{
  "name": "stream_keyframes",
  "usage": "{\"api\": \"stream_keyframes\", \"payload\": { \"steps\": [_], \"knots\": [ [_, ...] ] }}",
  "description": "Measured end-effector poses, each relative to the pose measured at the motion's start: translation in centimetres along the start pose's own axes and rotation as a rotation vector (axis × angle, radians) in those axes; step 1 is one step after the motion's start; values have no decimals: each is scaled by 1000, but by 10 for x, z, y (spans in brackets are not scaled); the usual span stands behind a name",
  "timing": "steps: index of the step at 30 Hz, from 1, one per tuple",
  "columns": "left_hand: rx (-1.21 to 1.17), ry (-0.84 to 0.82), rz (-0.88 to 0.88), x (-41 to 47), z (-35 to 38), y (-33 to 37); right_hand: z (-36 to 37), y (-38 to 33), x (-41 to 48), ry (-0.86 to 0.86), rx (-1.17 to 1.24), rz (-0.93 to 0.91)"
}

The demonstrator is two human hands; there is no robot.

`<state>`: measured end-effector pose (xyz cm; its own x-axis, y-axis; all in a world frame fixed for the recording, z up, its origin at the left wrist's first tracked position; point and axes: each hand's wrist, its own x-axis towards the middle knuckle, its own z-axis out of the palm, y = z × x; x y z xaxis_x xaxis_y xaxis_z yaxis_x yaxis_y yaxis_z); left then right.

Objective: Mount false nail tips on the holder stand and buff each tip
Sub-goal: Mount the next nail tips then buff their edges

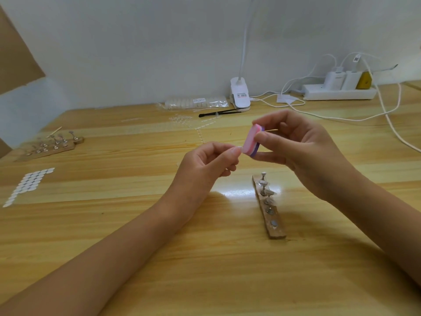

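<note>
Pinching a pale nail tip (238, 149) in the left hand (209, 160), thumb and forefinger closed tight on it, remaining fingers (227, 169) curled under. Gripping a pink-and-purple buffer block (251, 142) in the right hand (303, 147), thumb across the near face, fingers (271, 119) wrapped over the top and far side. Block held on edge and tilted, pink face touching the tip, both raised above the tabletop (136, 247) near mid-view.

Lying flat at 5 o'clock from the hands: holder stand (276, 233), a narrow wooden strip with upright metal pegs at its far end and flat metal discs toward its near end; impossible to tell whether those pegs carry tips.

At 9 o'clock, well apart: second holder stand (52, 144) crowded with pegs, wooden stick (54, 131) just beyond it. At 8 o'clock: sheet of white oval pads (27, 185). At 12 o'clock by the wall: clear bag of tips (196, 102), black-handled tool (218, 113) and white clip lamp (239, 94). At 2 o'clock: white power strip (337, 92) with chargers and cables.
</note>
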<state>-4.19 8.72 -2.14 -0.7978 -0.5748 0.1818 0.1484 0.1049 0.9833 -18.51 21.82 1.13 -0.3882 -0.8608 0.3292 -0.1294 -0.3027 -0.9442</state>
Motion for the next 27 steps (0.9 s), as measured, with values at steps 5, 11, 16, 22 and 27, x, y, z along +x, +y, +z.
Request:
{"api": "stream_keyframes", "payload": {
  "steps": [5,11,16,22,27],
  "knots": [
    [31,7,33,0,-1,-2,2,0,-2,-67,-75,23],
    [47,-10,77,-2,3,-5,-3,-3,0,-110,-191,72],
    [60,-14,83,-1,2,-6,-1,-1,-1,-71,-170,57],
    [-25,33,30,1,-1,-5,-1,-1,-1,-118,-214,74],
    [72,-64,99,-2,3,-4,1,1,-2,-68,-199,34]
  ]
}}
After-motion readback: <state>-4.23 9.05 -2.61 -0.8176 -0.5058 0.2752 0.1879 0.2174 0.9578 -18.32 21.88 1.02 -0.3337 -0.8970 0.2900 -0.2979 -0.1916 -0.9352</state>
